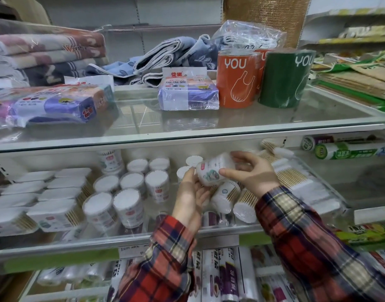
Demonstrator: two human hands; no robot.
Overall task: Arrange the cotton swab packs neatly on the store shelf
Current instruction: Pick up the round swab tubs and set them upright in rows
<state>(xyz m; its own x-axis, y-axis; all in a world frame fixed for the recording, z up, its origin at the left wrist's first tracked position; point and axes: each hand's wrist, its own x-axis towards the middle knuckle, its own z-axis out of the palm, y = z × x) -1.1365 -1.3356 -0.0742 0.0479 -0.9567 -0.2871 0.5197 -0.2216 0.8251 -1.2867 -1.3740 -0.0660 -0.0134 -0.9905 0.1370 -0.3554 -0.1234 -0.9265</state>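
Observation:
A round cotton swab tub (213, 170) with a printed label is held tilted above the middle shelf (130, 240). My right hand (252, 174) grips its far end, thumb on the label. My left hand (192, 194) holds it from below with its fingertips. Several round tubs (124, 190) stand upright in rows to the left. Flat rectangular swab boxes (50, 197) are stacked at the far left. Under my hands, two tubs (226, 196) lie on their sides. Bagged wooden-stick swabs (296, 179) lie to the right.
The glass shelf above (187, 131) carries sponge packs (188, 92), orange and green bag rolls (237, 77) and folded towels (45, 51). Cling-wrap rolls (348, 149) lie at the right. More rolls (224, 275) fill the shelf below.

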